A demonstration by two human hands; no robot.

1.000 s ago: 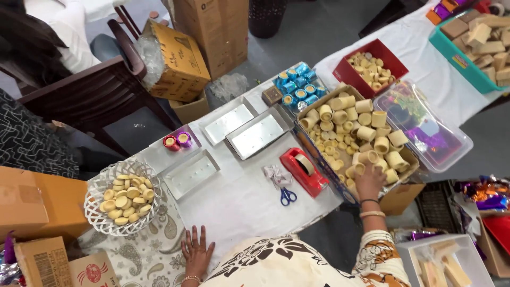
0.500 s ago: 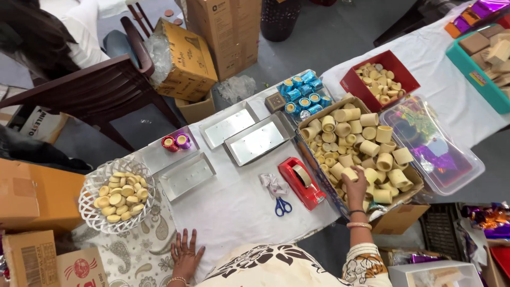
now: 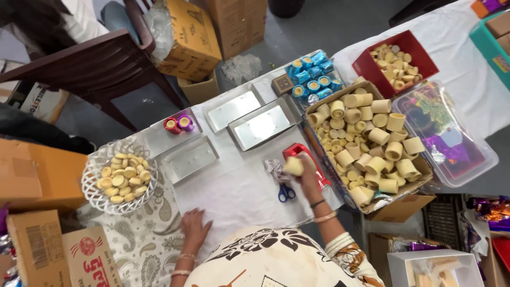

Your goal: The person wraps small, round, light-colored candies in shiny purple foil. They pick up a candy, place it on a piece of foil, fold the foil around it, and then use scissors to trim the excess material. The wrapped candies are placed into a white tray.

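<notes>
My right hand [image 3: 308,178] holds a pale yellow cylinder piece [image 3: 293,166] above the white table, over a red tape dispenser [image 3: 295,151] and just left of a cardboard box [image 3: 406,204] filled with several more such cylinders. My left hand [image 3: 194,228] lies flat, fingers spread, on the white cloth near the front edge. Blue-handled scissors [image 3: 287,192] lie beside my right wrist. A white lattice basket [image 3: 91,172] of flat yellow discs stands to the left of my left hand.
Three shiny metal trays [image 3: 188,158] sit mid-table, with two small red and purple cups [image 3: 178,124] behind. Blue foil cups [image 3: 313,77], a red box of yellow pieces [image 3: 419,50] and a clear tub [image 3: 481,162] lie right. A wooden chair [image 3: 90,69] and cardboard boxes [image 3: 32,178] surround.
My right hand has come out of the cardboard box with one yellow cylinder and moved left over the tape dispenser. My left hand has stayed flat on the cloth.
</notes>
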